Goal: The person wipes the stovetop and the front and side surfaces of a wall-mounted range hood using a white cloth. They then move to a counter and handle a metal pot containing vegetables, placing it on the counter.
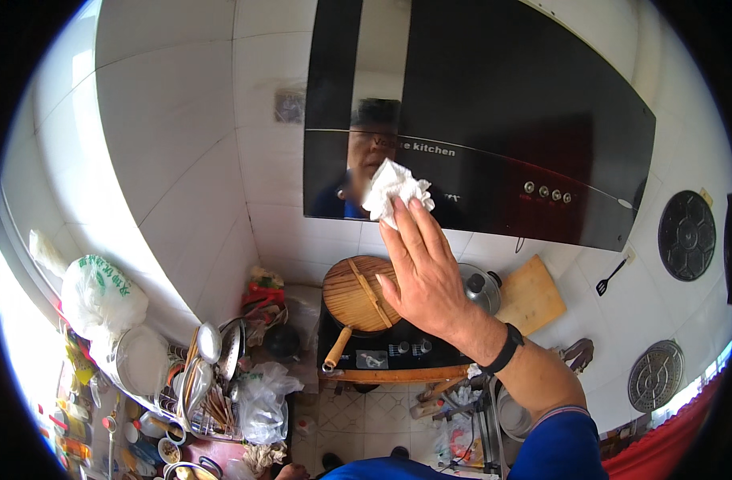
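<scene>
My right hand (423, 273) presses a crumpled white tissue or cloth (397, 191) against the lower part of a glossy black range hood (492, 90), left of its row of round buttons (547, 192). Its fingers lie flat over the wad, and a dark band circles the wrist. The hood's surface mirrors a person. My left hand (292, 472) shows only in part at the bottom edge, low beside my body; what its fingers do is hidden. Below the hood, a wok with a wooden lid (360, 294) sits on the black gas stove (414, 348).
The wok's wooden handle (338, 349) points towards me. A lidded pot (480, 288) and a wooden cutting board (531, 294) stand behind my right forearm. At left are a crowded dish rack (216, 414) and plastic bags (102, 297). A black spatula (610, 278) hangs on the right wall.
</scene>
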The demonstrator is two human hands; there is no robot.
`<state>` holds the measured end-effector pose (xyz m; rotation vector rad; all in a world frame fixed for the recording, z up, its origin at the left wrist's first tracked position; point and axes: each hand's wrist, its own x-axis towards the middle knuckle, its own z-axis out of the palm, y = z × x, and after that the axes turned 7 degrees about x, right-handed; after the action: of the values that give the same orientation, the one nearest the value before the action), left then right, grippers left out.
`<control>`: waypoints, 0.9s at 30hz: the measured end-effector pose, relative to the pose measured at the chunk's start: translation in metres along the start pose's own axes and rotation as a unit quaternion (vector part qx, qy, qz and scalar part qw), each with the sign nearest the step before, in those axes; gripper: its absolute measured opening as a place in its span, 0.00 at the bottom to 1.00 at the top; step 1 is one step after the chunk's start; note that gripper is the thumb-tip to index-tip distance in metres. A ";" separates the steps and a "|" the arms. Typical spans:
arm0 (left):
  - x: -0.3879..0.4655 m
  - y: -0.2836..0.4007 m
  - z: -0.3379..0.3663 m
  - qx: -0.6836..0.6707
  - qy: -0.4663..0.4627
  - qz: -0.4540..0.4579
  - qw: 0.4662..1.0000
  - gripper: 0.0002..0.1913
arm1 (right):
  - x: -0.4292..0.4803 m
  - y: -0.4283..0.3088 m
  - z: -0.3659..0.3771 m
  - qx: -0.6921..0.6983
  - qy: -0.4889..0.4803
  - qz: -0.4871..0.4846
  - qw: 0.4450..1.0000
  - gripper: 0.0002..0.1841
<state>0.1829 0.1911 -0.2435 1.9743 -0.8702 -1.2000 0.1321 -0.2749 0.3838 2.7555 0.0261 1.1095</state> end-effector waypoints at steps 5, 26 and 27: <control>0.005 0.006 -0.008 0.044 -0.008 -0.001 0.999 0.16 | 0.039 0.026 -0.022 -0.033 0.073 0.009 0.997 0.47; 0.028 0.048 0.011 0.208 -0.017 0.093 0.974 0.07 | -0.033 0.039 -0.020 -0.011 0.081 0.077 0.994 0.51; 0.028 0.050 0.013 0.214 -0.015 0.095 0.972 0.07 | -0.037 0.045 -0.023 -0.014 0.088 0.080 0.993 0.51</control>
<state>0.1716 0.1383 -0.2213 2.1432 -1.3934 -0.9922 0.0869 -0.3184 0.3820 2.6653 -0.1901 1.3780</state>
